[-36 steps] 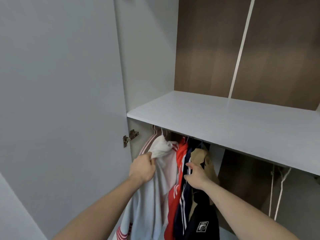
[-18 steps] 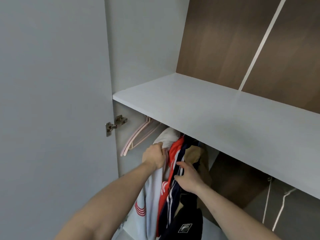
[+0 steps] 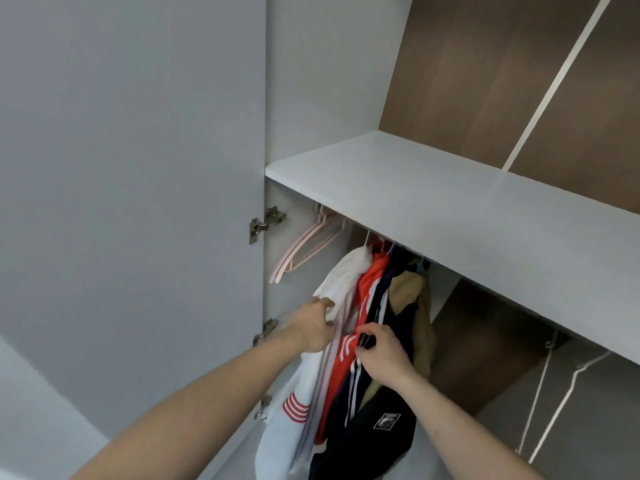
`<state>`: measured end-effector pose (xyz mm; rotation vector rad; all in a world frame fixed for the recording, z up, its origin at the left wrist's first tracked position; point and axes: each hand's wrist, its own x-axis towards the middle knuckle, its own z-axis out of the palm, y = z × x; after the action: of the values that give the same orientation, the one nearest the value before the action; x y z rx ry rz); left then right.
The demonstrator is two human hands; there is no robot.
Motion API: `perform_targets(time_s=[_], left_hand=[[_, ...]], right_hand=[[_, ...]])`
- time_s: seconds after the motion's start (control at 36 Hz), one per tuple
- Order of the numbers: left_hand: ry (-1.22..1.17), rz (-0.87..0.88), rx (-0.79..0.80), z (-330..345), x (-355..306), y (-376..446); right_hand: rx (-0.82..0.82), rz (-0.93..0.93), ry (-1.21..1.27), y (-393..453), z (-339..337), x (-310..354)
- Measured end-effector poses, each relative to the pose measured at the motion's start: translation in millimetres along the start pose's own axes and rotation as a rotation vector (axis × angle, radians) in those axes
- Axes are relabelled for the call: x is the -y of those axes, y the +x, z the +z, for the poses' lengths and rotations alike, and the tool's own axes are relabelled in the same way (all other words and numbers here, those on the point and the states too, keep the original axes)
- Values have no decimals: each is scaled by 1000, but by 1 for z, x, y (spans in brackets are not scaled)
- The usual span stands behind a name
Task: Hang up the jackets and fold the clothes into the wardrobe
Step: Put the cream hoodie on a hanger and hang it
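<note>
Soft jackets hang bunched under the smooth white shelf (image 3: 433, 209): a white jacket (image 3: 341, 285), a red jacket (image 3: 370, 289), a navy striped jacket (image 3: 360, 382). The left hand (image 3: 311, 327) grips the white fabric; the right hand (image 3: 384, 351) pinches the navy one. Thin pink hangers (image 3: 304, 247) hang bare at far left, beside a metal hinge (image 3: 265, 223).

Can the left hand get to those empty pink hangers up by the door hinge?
Probably yes. The pink hangers hang bare, left of the white jacket, with open space below them. The left hand sits just beneath at that jacket, and nothing blocks the way up.
</note>
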<state>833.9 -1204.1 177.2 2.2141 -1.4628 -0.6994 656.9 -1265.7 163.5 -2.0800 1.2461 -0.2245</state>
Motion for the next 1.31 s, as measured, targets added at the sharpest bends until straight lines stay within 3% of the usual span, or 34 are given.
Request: perform_targets(time_s=[0.22, 0.33, 0.56, 0.72, 1.0, 1.17, 1.31], left_hand=[[-96, -107, -149, 5, 120, -181], [-117, -240, -242, 3, 174, -284], [-215, -622, -634, 6, 208, -475], [-228, -950, -899, 43, 190, -597], [-268, -1434, -1225, 119, 92, -766], [-261, -1559, -1448, 165, 45, -838], [-255, -1618, -1539, 201, 10, -901]], right_hand=[[114, -94, 197, -65, 83, 64], [307, -209, 244, -108, 140, 111], [725, -582, 83, -182, 214, 206], [1017, -840, 17, -251, 261, 261], [1441, -1205, -136, -440, 324, 290], [1562, -1361, -220, -538, 326, 288], [1636, -1411, -232, -626, 328, 274]])
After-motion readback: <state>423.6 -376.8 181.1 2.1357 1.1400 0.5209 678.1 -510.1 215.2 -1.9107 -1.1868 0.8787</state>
